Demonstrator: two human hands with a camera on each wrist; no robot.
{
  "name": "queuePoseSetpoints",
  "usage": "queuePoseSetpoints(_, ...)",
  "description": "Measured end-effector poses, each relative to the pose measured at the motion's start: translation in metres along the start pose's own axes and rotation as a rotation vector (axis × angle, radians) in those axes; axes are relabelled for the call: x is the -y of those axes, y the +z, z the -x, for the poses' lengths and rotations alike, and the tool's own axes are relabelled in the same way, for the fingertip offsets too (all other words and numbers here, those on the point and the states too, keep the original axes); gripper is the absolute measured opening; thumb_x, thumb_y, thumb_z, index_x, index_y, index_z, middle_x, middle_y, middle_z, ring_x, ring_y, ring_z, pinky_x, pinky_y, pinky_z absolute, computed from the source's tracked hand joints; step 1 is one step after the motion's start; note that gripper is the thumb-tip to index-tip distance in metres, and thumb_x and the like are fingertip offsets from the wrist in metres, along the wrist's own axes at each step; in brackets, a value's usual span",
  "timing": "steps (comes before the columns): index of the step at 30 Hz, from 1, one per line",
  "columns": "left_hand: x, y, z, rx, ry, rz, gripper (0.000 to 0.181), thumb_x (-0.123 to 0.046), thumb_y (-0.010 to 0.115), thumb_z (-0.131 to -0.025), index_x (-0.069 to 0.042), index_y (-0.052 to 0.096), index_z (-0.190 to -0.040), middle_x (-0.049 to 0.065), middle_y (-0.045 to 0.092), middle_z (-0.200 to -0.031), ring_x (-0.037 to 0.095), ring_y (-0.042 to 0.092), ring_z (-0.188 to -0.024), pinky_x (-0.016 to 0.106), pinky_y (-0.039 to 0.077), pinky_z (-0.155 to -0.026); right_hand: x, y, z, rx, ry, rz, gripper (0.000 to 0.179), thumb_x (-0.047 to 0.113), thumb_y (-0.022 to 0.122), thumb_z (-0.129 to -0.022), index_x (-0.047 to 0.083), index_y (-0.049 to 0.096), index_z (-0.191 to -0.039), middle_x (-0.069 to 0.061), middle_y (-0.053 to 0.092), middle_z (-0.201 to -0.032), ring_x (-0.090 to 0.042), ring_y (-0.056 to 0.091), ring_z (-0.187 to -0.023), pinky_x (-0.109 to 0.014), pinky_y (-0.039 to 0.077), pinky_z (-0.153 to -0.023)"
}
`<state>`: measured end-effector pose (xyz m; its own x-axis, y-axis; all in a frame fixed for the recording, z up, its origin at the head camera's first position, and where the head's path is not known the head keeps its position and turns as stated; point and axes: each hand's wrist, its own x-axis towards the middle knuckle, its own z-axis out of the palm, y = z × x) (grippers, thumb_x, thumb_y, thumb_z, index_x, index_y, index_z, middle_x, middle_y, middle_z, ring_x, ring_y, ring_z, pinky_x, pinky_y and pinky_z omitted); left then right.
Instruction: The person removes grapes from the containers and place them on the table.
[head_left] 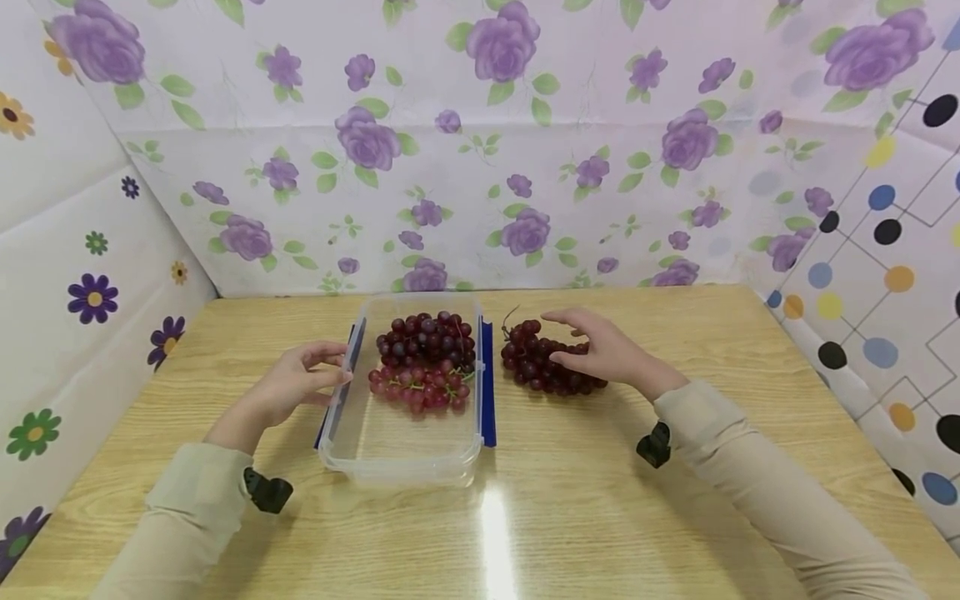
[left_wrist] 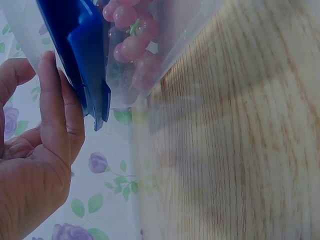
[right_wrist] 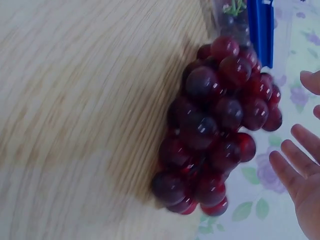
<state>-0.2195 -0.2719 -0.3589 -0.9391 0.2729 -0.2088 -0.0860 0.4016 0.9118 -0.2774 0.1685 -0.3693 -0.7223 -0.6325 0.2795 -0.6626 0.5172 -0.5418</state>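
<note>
A clear plastic container [head_left: 401, 454] with blue side flaps [head_left: 488, 383] stands on the table. Inside lie a dark bunch of grapes [head_left: 427, 337] and a pinker bunch [head_left: 420, 387]. My left hand [head_left: 296, 383] is at the container's left side, fingertips right at the rim by the blue flap [left_wrist: 82, 55]. To the right of the container, a dark red bunch of grapes [head_left: 536, 362] lies on the wood, its thin stem pointing up. My right hand [head_left: 607, 350] hovers over that bunch with thumb and fingers spread, holding nothing; in the right wrist view the fingers [right_wrist: 300, 165] are apart from the grapes.
The light wooden table [head_left: 600, 500] reaches back to a wall covered with purple-flowered cloth [head_left: 525, 167]. Patterned sheets also hang at the left [head_left: 60, 250] and right [head_left: 885, 275] sides.
</note>
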Motion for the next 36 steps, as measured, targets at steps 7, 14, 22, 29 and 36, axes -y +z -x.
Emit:
queuePoseSetpoints(7, 0.001, 0.000, -0.001, -0.016, 0.015, 0.001, 0.062, -0.014, 0.060, -0.092, 0.007, 0.031, -0.143, 0.021, 0.042, -0.127, 0.003, 0.058, -0.092, 0.032, 0.055, -0.079, 0.022, 0.000, -0.009, -0.022, -0.017, 0.028, 0.056, 0.016, 0.071, -0.086, 0.001, 0.049, -0.135, -0.017, 0.053, -0.134, -0.033, 0.050, -0.122, -0.048, 0.047, -0.095)
queuePoseSetpoints(14, -0.002, -0.001, 0.000, -0.008, 0.019, -0.005, 0.062, -0.014, 0.060, -0.093, 0.007, 0.030, -0.143, 0.023, 0.042, -0.128, 0.003, 0.058, -0.093, 0.032, 0.055, -0.079, 0.043, 0.001, -0.018, -0.022, -0.025, 0.027, 0.058, 0.021, 0.072, -0.085, 0.003, 0.049, -0.136, -0.016, 0.054, -0.133, -0.032, 0.051, -0.121, -0.045, 0.046, -0.097)
queuePoseSetpoints(22, -0.001, -0.002, 0.001, -0.011, 0.002, -0.028, 0.062, -0.015, 0.060, -0.093, 0.007, 0.031, -0.143, 0.025, 0.040, -0.132, 0.005, 0.058, -0.095, 0.035, 0.055, -0.081, 0.064, 0.005, -0.027, 0.036, -0.043, 0.034, 0.060, 0.023, 0.074, -0.084, 0.003, 0.051, -0.135, -0.015, 0.055, -0.132, -0.031, 0.051, -0.121, -0.046, 0.043, -0.101)
queuePoseSetpoints(29, -0.004, 0.000, 0.003, -0.005, 0.005, -0.023, 0.063, -0.014, 0.061, -0.092, 0.008, 0.031, -0.143, 0.028, 0.038, -0.136, 0.002, 0.058, -0.093, 0.035, 0.055, -0.080, 0.078, 0.010, -0.036, 0.081, -0.027, 0.041, 0.064, 0.027, 0.074, -0.084, 0.004, 0.049, -0.137, -0.014, 0.055, -0.133, -0.029, 0.050, -0.123, -0.045, 0.040, -0.104)
queuePoseSetpoints(36, -0.003, 0.000, 0.004, -0.010, 0.002, -0.013, 0.062, -0.014, 0.061, -0.092, 0.007, 0.031, -0.142, 0.027, 0.038, -0.134, 0.002, 0.059, -0.091, 0.034, 0.055, -0.079, 0.087, 0.018, -0.046, 0.126, -0.027, 0.035, 0.064, 0.031, 0.071, -0.086, 0.007, 0.046, -0.140, -0.012, 0.049, -0.140, -0.027, 0.045, -0.129, -0.044, 0.039, -0.105)
